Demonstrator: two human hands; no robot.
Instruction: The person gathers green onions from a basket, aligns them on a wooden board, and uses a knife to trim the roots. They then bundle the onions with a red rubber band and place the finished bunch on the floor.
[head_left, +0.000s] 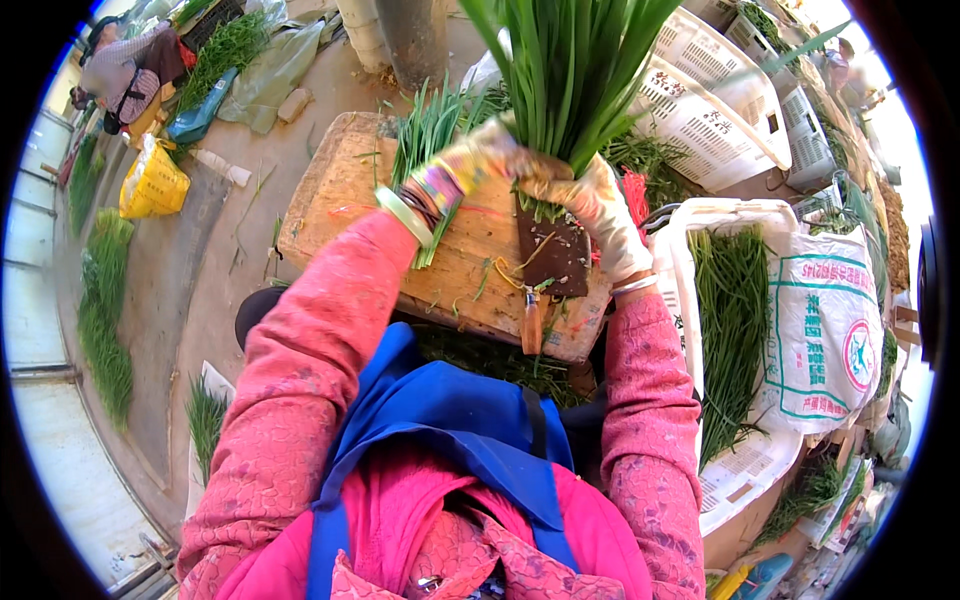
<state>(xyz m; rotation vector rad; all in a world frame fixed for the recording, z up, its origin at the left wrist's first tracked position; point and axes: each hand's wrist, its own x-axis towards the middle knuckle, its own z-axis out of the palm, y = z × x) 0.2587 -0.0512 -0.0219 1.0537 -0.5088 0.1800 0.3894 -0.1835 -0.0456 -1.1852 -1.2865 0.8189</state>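
Observation:
A thick bunch of long flat green leaves, apparently garlic chives (574, 75), is held upright with its cut ends low. My left hand (502, 157), in a patterned glove and blurred, wraps it from the left. My right hand (604, 206), in a pale glove, closes around its lower end from the right. Beneath the hands a cleaver (555, 255) lies flat on a wooden board (465, 262), its wooden handle towards me. Another bunch of chives (427, 139) lies on the board, partly hidden under my left forearm.
Red ties (634, 199) hang beyond my right hand. At the right stands a white plastic crate (739, 214) of chives, with a printed white sack (821, 330) beside it. More crates (705, 112) stand behind. A person (135, 82) sits far left near a yellow bag (155, 184).

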